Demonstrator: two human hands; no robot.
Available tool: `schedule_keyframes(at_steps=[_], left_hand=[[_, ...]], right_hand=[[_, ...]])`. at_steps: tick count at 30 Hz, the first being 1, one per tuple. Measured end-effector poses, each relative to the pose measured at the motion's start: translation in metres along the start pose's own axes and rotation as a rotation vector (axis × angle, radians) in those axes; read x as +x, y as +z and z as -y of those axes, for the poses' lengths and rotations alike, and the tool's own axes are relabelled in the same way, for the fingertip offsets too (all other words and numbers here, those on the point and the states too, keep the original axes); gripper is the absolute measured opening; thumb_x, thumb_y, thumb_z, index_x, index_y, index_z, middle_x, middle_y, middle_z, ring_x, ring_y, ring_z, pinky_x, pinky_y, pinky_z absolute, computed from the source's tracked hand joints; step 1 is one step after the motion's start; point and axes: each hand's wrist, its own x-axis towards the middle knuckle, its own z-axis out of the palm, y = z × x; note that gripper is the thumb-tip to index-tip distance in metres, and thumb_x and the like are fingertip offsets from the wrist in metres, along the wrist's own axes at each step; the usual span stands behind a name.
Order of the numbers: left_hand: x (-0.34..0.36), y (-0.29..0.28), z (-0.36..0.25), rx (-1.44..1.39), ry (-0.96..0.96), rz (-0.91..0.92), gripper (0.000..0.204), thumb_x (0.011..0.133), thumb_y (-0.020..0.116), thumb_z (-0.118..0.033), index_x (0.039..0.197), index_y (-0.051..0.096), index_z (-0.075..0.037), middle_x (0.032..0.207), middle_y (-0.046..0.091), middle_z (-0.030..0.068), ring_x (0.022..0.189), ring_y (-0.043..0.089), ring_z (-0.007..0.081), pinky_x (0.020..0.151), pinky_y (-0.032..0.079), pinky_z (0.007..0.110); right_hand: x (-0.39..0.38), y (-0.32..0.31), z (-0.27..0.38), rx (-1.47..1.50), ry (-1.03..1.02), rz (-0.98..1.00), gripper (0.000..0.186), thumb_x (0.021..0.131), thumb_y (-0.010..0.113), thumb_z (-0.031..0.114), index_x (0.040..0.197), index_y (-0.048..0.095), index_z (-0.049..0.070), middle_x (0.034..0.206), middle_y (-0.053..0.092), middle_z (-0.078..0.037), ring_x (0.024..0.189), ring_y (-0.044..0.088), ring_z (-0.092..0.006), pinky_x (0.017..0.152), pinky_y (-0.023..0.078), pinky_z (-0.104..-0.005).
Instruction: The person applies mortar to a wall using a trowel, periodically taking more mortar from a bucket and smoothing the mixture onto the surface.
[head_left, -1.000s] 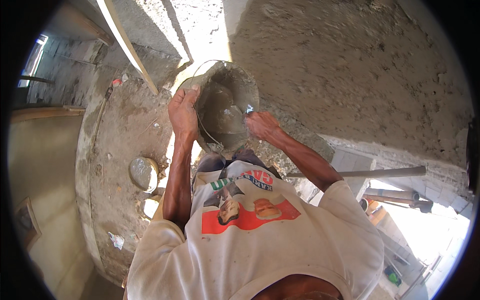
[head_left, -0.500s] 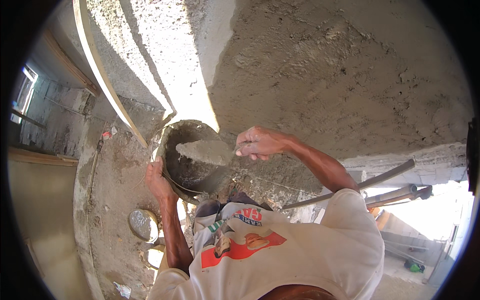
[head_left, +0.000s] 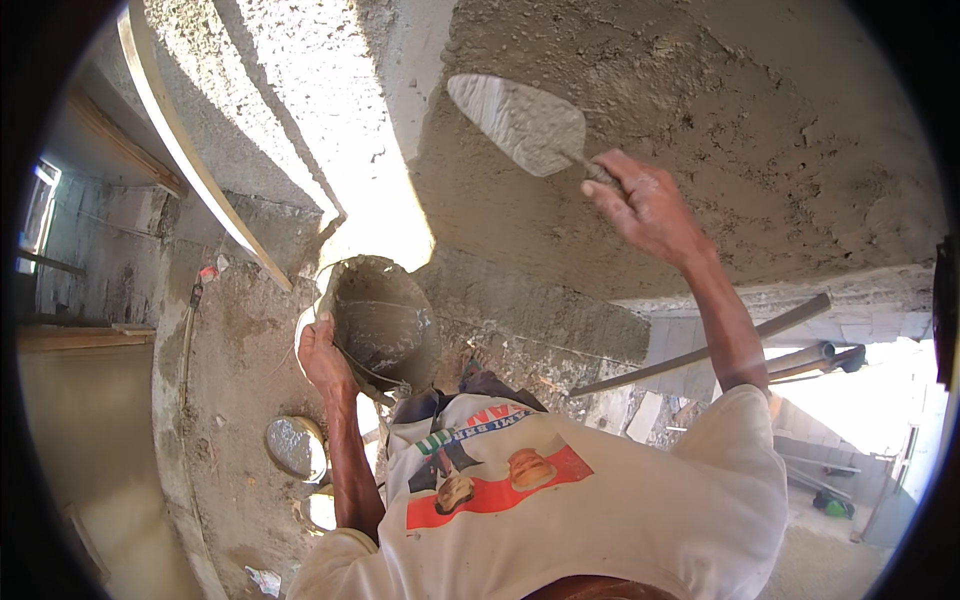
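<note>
My left hand (head_left: 323, 355) grips the near left side of a cement-caked bucket (head_left: 428, 330), which holds wet grey mortar (head_left: 378, 325) and has a thin wire handle. Up and to the right, my right hand (head_left: 645, 205) is closed round the handle of a trowel (head_left: 515, 122). The trowel's pointed blade is coated with grey mortar and lies in front of a rough, freshly plastered wall (head_left: 760, 120). A sunlit strip of concrete runs up behind the bucket.
A long pale wooden batten (head_left: 190, 160) leans at the upper left. A grey bar (head_left: 700, 349) crosses at the right, near pipes (head_left: 800, 360). Below the bucket, a round container (head_left: 293, 450) sits on the dirty concrete floor. A window (head_left: 42, 200) shows at far left.
My right hand has lifted the trowel out of the bucket, up and rightward to the plastered wall. The bucket and left hand appear lower and further left in the shifted view.
</note>
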Motion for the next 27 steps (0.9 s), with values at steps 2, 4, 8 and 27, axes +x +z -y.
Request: schedule_keyframes(at_steps=[2,4,8,27], left_hand=[[0.004,0.014,0.008,0.039,0.040,0.062,0.018,0.104,0.062,-0.015,0.089,0.066,-0.005,0.083,0.065,-0.0031,0.075,0.053,0.0059,0.070,0.043,0.025],[0.007,0.018,0.008,0.060,0.050,0.116,0.018,0.103,0.064,-0.014,0.088,0.066,-0.006,0.082,0.064,-0.0044,0.075,0.051,0.0051,0.071,0.042,0.024],[-0.009,0.041,-0.019,0.033,0.009,0.213,0.023,0.102,0.065,-0.013,0.079,0.060,-0.010,0.079,0.058,-0.0070,0.072,0.045,0.0041,0.068,0.037,0.023],[-0.045,0.044,-0.037,-0.237,-0.066,0.273,0.013,0.104,0.058,-0.011,0.104,0.066,-0.001,0.103,0.070,0.0087,0.088,0.067,0.0181,0.081,0.056,0.034]], right_hand=[[-0.036,0.091,-0.001,-0.093,-0.114,0.096,0.035,0.101,0.061,0.035,0.115,0.069,0.004,0.090,0.071,-0.015,0.083,0.073,-0.0335,0.074,0.058,-0.0504],[-0.063,0.182,0.007,-0.190,-0.117,0.237,0.031,0.098,0.060,0.027,0.112,0.070,0.002,0.095,0.073,-0.018,0.089,0.075,-0.0377,0.077,0.060,-0.0511],[-0.092,0.292,0.022,-0.241,-0.075,0.555,0.022,0.091,0.059,0.016,0.096,0.075,0.002,0.089,0.074,-0.022,0.085,0.076,-0.0381,0.072,0.062,-0.0502],[-0.005,-0.012,-0.055,0.863,0.400,0.754,0.029,0.102,0.068,0.028,0.090,0.070,0.001,0.059,0.060,0.000,0.041,0.051,-0.0044,0.032,0.036,-0.0206]])
